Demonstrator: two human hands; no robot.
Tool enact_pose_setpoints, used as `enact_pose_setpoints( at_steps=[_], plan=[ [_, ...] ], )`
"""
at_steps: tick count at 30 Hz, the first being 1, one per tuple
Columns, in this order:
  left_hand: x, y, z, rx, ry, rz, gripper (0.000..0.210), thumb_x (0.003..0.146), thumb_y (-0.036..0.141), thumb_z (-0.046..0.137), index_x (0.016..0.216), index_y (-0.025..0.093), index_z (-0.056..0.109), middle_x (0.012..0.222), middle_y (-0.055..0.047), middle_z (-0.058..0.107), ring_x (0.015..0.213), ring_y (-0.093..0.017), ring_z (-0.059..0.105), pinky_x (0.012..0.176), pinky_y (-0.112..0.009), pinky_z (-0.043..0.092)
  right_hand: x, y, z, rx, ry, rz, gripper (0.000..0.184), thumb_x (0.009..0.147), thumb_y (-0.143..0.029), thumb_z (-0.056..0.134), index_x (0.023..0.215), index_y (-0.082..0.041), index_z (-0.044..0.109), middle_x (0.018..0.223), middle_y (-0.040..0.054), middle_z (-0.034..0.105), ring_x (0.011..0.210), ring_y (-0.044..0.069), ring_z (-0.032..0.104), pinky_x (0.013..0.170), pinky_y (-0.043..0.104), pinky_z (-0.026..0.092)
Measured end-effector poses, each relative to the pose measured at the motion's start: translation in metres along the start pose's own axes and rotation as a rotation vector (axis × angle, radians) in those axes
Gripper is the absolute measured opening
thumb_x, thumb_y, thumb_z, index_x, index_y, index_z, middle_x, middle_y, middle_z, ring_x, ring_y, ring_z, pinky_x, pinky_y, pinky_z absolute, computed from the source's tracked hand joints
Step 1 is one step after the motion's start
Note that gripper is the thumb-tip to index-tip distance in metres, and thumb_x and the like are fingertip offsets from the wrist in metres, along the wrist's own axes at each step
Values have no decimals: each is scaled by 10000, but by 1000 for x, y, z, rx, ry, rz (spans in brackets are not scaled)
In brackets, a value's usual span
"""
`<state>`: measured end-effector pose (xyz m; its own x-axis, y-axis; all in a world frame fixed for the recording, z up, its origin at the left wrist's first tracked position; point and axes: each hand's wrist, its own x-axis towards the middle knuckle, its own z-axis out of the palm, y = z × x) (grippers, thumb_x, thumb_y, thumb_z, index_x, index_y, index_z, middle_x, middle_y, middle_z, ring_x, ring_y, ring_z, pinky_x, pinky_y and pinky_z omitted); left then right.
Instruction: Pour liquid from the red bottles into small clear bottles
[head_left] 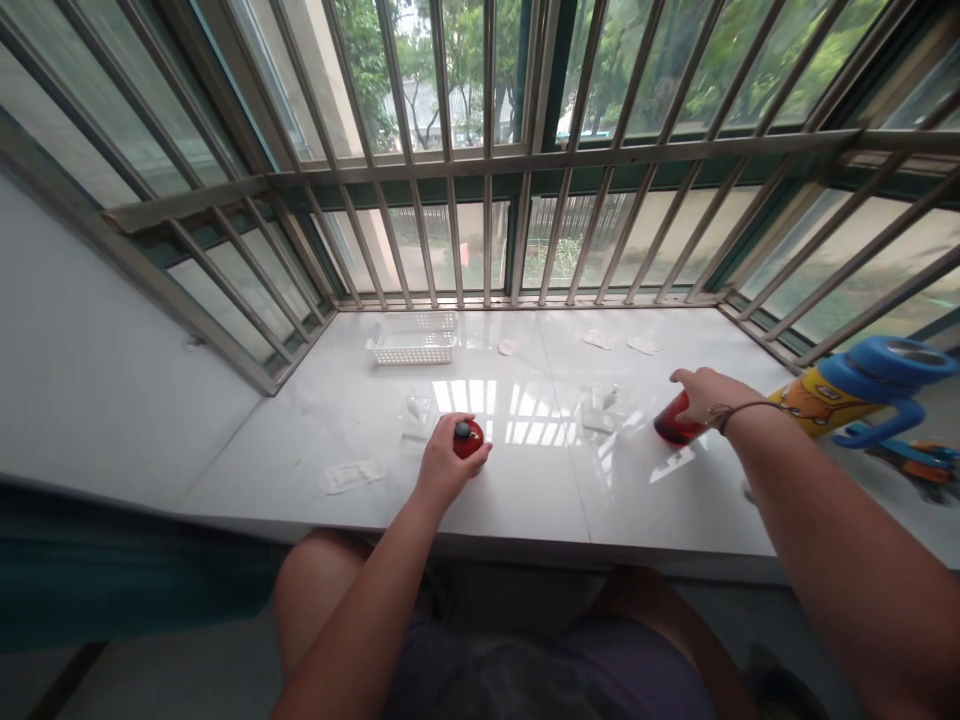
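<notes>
My left hand (439, 465) is closed around a small, glossy red rounded bottle (471, 440) with a black knob-like top, on the white counter near its front edge. Farther right, my right hand (709, 393) grips a red cylinder (676, 420) with a dark end, its fingers over the upper side. The cylinder leans or lies on the counter; which one I cannot tell. Just beyond my right wrist is a yellow bottle with a blue lid and handle (889, 365). A clear plastic packet (602, 410) lies between the hands.
A white perforated basket (414, 356) stands at the back left. Another clear packet (415, 408), a flat whitish strip (352, 477) and several thin white pieces (506, 347) lie on the counter (517, 500). Metal window bars (487, 240) rise behind. Orange-and-blue items (922, 462) sit far right.
</notes>
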<state>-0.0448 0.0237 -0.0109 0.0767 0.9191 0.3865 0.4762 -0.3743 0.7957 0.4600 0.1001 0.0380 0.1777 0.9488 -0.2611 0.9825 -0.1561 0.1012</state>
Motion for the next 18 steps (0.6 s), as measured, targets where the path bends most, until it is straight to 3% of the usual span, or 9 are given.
enact_pose_setpoints(
  at_steps=[3, 10, 14, 18],
  plan=[
    [-1, 0, 0, 6, 4, -2, 429, 854, 308, 826, 1238, 266, 640, 1281, -73, 679, 1201, -270, 670, 1102, -459, 537, 6, -10, 2, 7, 104, -73, 722, 789, -297, 765, 1481, -187, 590, 1439, 218, 598, 1110, 380, 697, 927, 444, 550],
    [-2, 0, 0, 17, 16, 1, 425, 854, 309, 826, 1235, 263, 642, 1275, -71, 682, 1201, -265, 670, 1104, -447, 533, 5, -60, 2, 197, 182, -279, 598, 818, -467, 765, 1343, -199, 667, 1343, 142, 623, 1040, 287, 684, 911, 376, 556],
    [-2, 0, 1, 17, 24, 4, 424, 851, 301, 830, 1230, 263, 644, 1268, -67, 680, 1196, -260, 669, 1100, -440, 533, 6, -88, -3, 179, 211, -295, 575, 868, -471, 737, 1372, -207, 650, 1359, 141, 616, 1077, 298, 680, 912, 379, 543],
    [-3, 1, 1, 9, 29, 5, 427, 848, 287, 830, 1230, 264, 640, 1269, -65, 680, 1205, -258, 666, 1110, -443, 526, 16, -86, -6, 139, 221, -199, 598, 858, -459, 752, 1382, -194, 643, 1364, 167, 606, 1040, 307, 687, 883, 394, 538]
  ],
)
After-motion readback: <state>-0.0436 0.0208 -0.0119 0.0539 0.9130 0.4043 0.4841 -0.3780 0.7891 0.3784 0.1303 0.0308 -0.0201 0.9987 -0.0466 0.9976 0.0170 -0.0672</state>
